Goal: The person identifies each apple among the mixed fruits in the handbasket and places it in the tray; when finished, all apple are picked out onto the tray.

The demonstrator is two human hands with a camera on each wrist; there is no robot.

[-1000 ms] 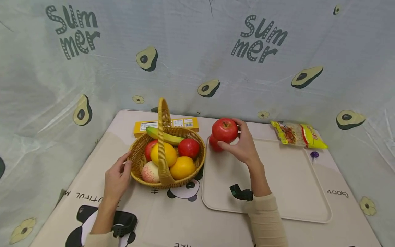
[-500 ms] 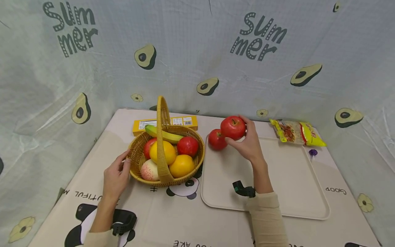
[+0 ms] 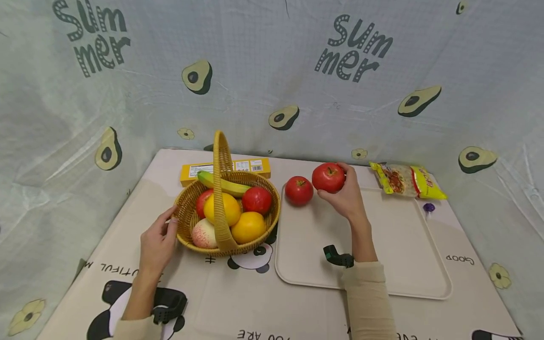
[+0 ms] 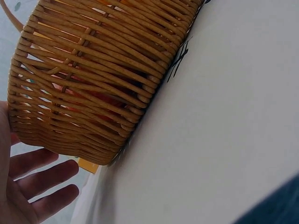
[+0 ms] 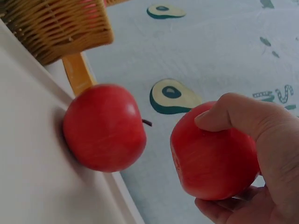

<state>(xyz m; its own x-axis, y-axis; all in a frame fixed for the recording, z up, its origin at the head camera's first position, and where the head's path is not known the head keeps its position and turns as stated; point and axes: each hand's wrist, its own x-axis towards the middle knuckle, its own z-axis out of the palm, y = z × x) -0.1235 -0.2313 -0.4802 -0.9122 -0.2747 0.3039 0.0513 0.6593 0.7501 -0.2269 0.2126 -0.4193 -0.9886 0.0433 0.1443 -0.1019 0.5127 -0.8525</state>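
My right hand holds a red apple by its sides, above the beige tray. In the right wrist view the thumb lies across this apple, with fingers beneath it. Another red apple sits at the tray's far left corner, apart from the held one. My left hand rests against the left rim of a wicker basket. In the left wrist view several of its fingers extend loosely beside the basket wall. The basket contains a banana, orange fruits, red fruits and a pinkish-white peach.
Behind the basket lies a yellow box. A yellow snack packet is at the back right, partly over the tray's far edge. A purple-wrapped lollipop lies by the tray's right edge. The arched basket handle stands upright.
My right hand has carried its apple rightward, off from in front of the other apple, which now shows whole on the tray. The left hand stays at the basket rim.
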